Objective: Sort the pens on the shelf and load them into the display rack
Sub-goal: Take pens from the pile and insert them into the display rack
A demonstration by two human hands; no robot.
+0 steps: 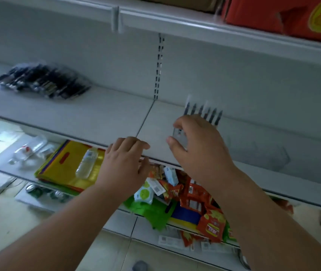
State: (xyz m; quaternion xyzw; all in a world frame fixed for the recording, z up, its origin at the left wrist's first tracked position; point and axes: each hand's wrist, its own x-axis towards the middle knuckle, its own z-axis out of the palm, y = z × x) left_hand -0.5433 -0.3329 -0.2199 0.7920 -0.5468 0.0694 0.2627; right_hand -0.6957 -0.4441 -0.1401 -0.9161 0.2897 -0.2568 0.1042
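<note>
Right hand: the right hand (198, 145), right of centre in the frame, has its fingers curled round a fanned bunch of pens (204, 112), whose dark tips poke out above the knuckles.
Left hand: the left hand (124, 159), at centre, rests its relaxed fingers on the front lip of the white shelf (101, 114), gripping nothing.
Loose stock: a pile of dark pens in clear wrap (42, 81) lies on the same shelf in the upper left, well apart from both hands.
Display rack: a clear plastic rack (263, 153) seems to sit at the right of the frame, just beside the right hand; it is too blurred and faint to be sure.
Handling: I'd judge the pens light, stiff and smooth, apt to slide or splay out of a loose bunch.
Where to hold: best gripped round the middle of the barrels, tips all one way, so they drop in together.
</note>
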